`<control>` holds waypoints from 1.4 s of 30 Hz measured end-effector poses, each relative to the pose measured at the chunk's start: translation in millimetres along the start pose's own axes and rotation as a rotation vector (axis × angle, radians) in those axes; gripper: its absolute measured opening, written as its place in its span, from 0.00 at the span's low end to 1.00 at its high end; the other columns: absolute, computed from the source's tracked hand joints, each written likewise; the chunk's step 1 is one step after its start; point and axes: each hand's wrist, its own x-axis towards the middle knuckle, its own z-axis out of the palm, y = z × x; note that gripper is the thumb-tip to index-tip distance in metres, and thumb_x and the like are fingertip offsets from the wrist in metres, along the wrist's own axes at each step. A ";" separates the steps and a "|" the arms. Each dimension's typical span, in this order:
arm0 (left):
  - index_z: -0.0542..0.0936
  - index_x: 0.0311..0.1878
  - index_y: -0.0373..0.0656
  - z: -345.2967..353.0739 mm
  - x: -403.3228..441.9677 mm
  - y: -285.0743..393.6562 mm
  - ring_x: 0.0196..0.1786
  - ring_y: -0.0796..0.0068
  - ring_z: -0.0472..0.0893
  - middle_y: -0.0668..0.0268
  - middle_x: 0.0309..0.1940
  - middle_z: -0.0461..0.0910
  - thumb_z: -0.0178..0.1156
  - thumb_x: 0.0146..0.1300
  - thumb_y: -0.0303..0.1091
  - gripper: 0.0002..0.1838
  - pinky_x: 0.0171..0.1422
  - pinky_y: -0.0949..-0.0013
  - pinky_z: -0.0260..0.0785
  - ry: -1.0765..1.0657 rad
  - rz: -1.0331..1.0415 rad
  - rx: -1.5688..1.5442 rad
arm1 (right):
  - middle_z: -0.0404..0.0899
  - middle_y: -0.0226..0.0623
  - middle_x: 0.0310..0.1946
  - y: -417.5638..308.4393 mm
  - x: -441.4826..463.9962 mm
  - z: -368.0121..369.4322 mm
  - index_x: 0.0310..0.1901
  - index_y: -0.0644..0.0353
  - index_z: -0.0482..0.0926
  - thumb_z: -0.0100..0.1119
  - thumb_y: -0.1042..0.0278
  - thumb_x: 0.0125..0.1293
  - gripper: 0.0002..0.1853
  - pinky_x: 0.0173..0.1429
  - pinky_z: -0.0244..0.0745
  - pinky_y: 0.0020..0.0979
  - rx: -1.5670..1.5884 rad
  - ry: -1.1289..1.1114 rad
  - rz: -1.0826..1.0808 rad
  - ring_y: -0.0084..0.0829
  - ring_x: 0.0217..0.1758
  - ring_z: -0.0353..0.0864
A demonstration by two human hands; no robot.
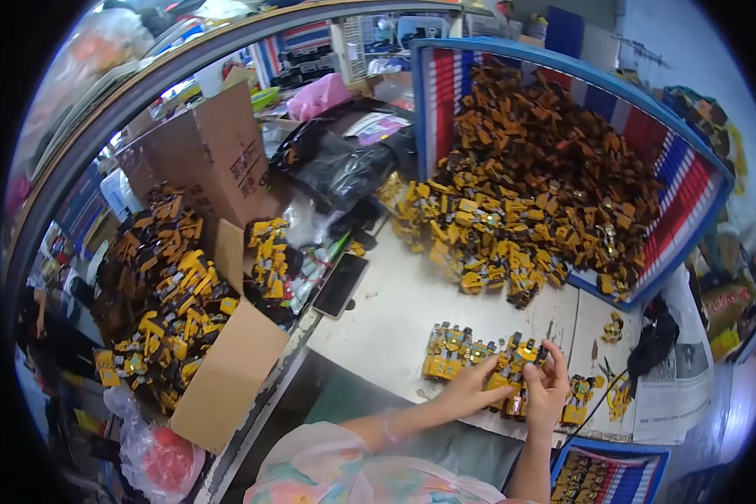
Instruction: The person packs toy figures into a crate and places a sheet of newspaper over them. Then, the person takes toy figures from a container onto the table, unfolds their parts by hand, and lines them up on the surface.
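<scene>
Both hands are at the front of the white table (395, 286). My left hand (472, 388) has its fingers closed on the left side of a yellow toy robot (517, 357). On the right side of that same toy, the fingers of my right hand (548, 386) are wrapped round its edge. Just left of my hands, several yellow toys (445, 353) stand in a row, touching one another. Another yellow toy (578, 399) lies right of my right hand. My fingers hide part of the held toy.
A blue-rimmed crate (689, 244) at the back right spills yellow toys onto the table. An open cardboard box (235, 370) with toys stands left. A phone (342, 286) lies at the left edge. A small blue tray (659, 470) and newspaper (672, 395) are right.
</scene>
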 end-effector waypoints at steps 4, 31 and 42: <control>0.60 0.61 0.33 0.5 -2.7 14.3 0.39 0.69 0.77 0.55 0.39 0.77 0.62 0.56 0.44 0.36 0.43 0.69 0.70 0.068 0.035 -0.137 | 0.71 0.30 0.33 -7.2 8.9 4.0 0.56 0.63 0.67 0.56 0.78 0.58 0.22 0.38 0.64 0.17 0.013 -0.060 0.010 0.15 0.35 0.70; 0.66 0.52 0.35 -5.9 19.7 38.2 0.45 0.76 0.76 0.62 0.44 0.76 0.56 0.62 0.31 0.18 0.50 0.72 0.69 0.250 -0.170 -0.631 | 0.71 0.42 0.50 36.0 -11.3 17.6 0.59 0.63 0.57 0.50 0.79 0.61 0.24 0.48 0.69 0.23 -0.095 -0.094 -0.039 0.22 0.43 0.73; 0.64 0.54 0.36 -0.4 16.7 21.6 0.43 0.78 0.75 0.63 0.43 0.75 0.56 0.62 0.32 0.19 0.47 0.73 0.69 0.216 -0.127 -0.573 | 0.73 0.40 0.45 31.9 -15.3 16.1 0.61 0.58 0.53 0.50 0.75 0.62 0.27 0.45 0.68 0.22 0.292 -0.076 0.166 0.22 0.40 0.72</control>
